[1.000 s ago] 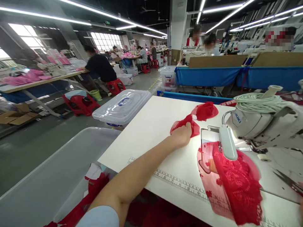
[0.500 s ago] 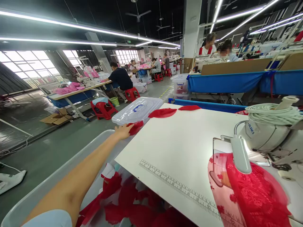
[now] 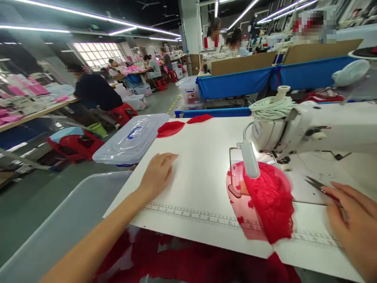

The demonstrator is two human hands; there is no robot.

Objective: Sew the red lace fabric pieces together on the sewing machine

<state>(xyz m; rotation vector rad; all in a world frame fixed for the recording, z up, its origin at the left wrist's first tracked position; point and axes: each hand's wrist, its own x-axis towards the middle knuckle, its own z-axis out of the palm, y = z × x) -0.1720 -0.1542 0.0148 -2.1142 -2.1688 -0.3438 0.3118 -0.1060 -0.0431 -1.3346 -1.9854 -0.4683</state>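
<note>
My left hand [image 3: 158, 173] is over the white sewing table [image 3: 191, 169], its fingers stretched out and nothing visible in them. At the right, my right hand [image 3: 350, 220] is closed around small dark thread snips [image 3: 316, 183], blades pointing left. Between the hands, red lace fabric [image 3: 266, 200] with a sheer, flower-dotted part [image 3: 243, 214] lies by the sewing machine [image 3: 265, 133]; part of it is hidden under the lamp arm. A strip of red fabric hangs over the front edge. Two red leaf-shaped fabric pieces [image 3: 171, 128] lie at the table's far left edge.
A large translucent bin [image 3: 97, 188] stands left of the table, and red fabric [image 3: 188, 257] is heaped below the front edge. A lidded clear box [image 3: 132, 137] sits beyond it. A printed ruler [image 3: 200, 216] runs along the table. Co-workers sit at other tables.
The view has turned right. My left hand has let go of a red fabric piece at the table's left edge and moved over the tabletop. My right hand with the snips has come into view.
</note>
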